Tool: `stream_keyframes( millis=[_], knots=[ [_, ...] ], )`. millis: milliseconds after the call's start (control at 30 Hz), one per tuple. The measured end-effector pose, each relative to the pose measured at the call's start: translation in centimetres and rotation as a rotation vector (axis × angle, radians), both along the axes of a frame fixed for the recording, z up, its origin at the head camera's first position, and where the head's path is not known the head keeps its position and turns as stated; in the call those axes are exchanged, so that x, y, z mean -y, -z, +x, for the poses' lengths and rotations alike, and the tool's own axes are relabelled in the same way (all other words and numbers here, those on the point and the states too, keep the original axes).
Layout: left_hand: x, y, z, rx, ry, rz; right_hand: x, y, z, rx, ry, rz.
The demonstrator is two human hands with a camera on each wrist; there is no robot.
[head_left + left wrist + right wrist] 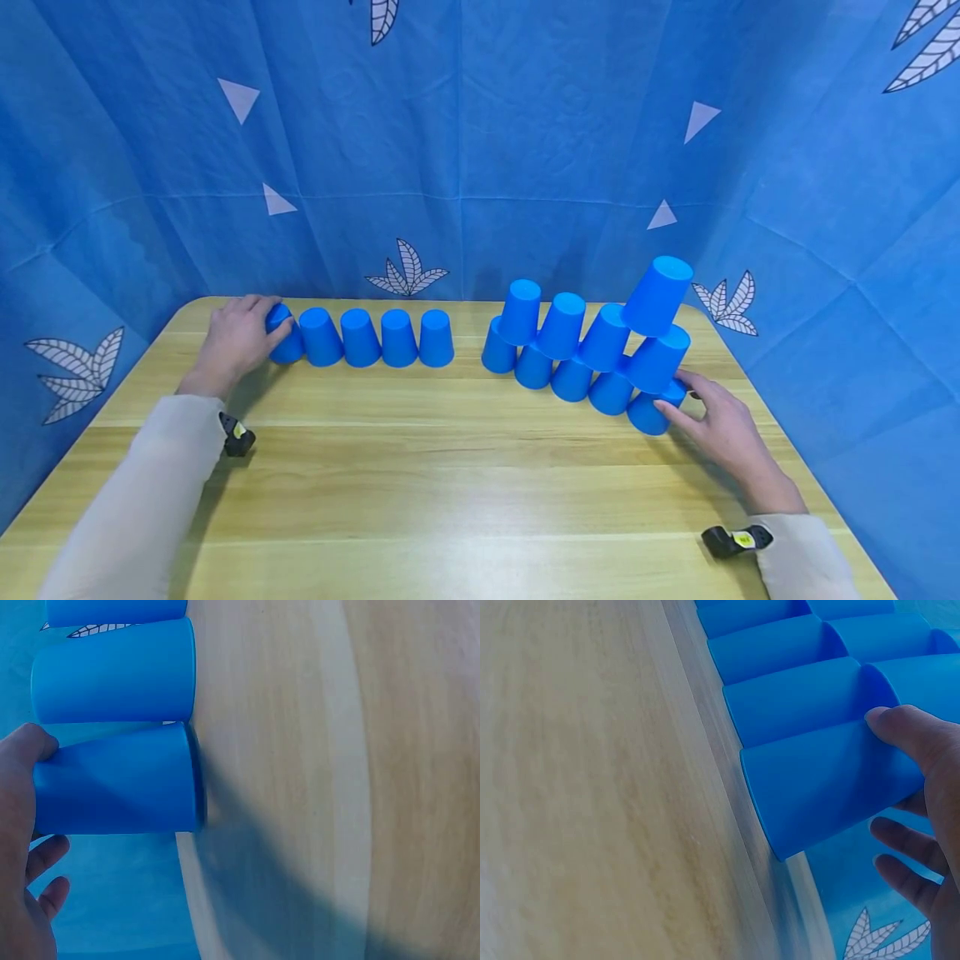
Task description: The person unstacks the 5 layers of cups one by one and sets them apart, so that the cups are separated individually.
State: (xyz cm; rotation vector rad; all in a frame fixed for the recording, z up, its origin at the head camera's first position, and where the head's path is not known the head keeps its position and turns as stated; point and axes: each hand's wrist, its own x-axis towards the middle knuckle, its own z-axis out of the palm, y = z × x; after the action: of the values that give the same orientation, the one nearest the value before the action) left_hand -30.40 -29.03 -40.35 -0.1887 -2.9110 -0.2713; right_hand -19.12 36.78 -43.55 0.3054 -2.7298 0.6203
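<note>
My left hand (238, 337) grips the leftmost blue cup (287, 343) of an upside-down row, thumb on its right side. In the left wrist view that cup (116, 784) sits beside its neighbour (112, 673), and the thumb presses near its base. On the right, my right hand (723, 425) holds the end blue cup (647, 417) in the bottom tier of a stack. The right wrist view shows the thumb against this cup (817, 787), with fingers at its far side. Above it stand a second-tier cup (656, 365) and a single top cup (657, 298).
Several upside-down cups (399, 340) stand in line beside the left hand's cup. The stack's other bottom cups (572, 382) run back leftward under second-tier cups (561, 327). A patterned blue cloth (457, 150) rises behind the wooden table (450, 483).
</note>
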Motion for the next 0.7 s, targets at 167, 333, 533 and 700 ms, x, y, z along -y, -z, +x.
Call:
stream_keyframes(
  millis=[167,333,533,700],
  knots=[
    [0.0,0.2,0.1,0.012,0.0,0.006,0.1,-0.1,0.1,0.009,0.009,0.002],
    [0.1,0.1,0.2,0.028,-0.004,0.009,0.1,-0.1,0.1,0.016,0.014,0.002],
    [0.1,-0.3,0.3,-0.004,-0.002,0.03,0.0,-0.1,0.0,0.018,0.016,0.002],
    [-0.1,-0.9,0.4,-0.049,0.016,0.042,0.0,-0.1,0.1,0.026,0.017,0.0]
  ],
)
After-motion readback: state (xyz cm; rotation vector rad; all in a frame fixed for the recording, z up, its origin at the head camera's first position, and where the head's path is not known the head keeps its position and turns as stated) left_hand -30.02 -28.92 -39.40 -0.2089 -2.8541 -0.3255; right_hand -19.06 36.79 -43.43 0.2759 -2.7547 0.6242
